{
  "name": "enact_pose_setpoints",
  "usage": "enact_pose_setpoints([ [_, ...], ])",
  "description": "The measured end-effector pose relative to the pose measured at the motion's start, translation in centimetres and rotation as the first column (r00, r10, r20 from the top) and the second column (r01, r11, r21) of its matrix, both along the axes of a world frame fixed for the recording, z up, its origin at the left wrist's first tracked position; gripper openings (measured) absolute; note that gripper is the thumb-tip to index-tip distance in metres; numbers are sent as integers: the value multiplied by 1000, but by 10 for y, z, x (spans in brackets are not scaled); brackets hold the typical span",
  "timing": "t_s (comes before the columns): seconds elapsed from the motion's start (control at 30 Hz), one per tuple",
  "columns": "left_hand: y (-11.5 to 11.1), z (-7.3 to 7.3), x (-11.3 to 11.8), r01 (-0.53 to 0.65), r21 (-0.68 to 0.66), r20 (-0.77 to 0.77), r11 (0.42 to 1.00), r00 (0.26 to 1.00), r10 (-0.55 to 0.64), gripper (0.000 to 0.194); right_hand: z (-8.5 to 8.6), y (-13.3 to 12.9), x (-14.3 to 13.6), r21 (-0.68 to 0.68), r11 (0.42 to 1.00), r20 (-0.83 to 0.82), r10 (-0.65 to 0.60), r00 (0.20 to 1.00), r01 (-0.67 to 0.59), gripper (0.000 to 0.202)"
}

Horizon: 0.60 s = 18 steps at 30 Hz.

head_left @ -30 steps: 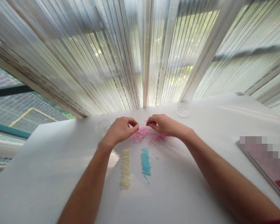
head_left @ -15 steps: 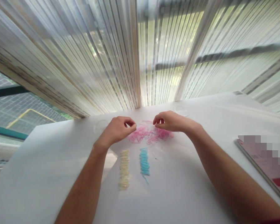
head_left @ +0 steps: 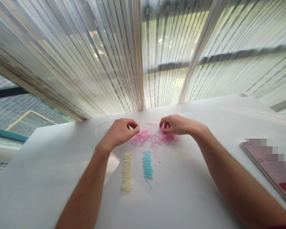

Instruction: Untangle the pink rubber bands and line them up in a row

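Observation:
A loose pile of thin pink strands (head_left: 154,138) lies on the white table. My left hand (head_left: 124,130) hovers at the pile's left edge, thumb and forefinger pinched together; anything between the tips is too small to make out. At the right part of the pile, my right hand (head_left: 173,124) curls downward, its thumb and fingertips drawn together against the pink strands. Whether a strand is between them cannot be seen. Nearer to me, pale yellow strands (head_left: 127,173) form a neat column. Beside it is a shorter column of blue strands (head_left: 147,165), with one strand sticking out at the bottom.
A phone (head_left: 269,171) with a lit screen lies on the table (head_left: 176,200) at the right. Two clear round dishes, a left one (head_left: 102,128) and a right one (head_left: 186,113), stand behind my hands. Striped sheer curtains (head_left: 109,57) hang along the table's back edge.
My right hand has moved slightly right and down, its fingertips now at the pink strands. My left hand stays in place, still pinched. The columns are unchanged.

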<state>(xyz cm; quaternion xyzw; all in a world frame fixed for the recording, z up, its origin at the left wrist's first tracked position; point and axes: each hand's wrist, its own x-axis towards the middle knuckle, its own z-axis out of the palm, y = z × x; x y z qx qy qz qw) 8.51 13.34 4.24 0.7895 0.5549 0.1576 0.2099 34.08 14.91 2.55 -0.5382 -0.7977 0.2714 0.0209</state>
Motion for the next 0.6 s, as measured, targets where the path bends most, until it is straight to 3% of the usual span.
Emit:
enact_pose_setpoints([
  [0.2,0,0,1,-7,2,-9,1000,1000,7,20,0,-1,-6,20,1000,-12,-1,1000,2,11],
  [0.4,-1,0,1,-3,8,-6,1000,1000,3,20,2,-1,-8,111,994,-18,-11,1000,13,17],
  [0.6,0,0,1,0,8,-17,1000,1000,0,20,1,-1,-8,142,988,-4,57,998,-56,23],
])
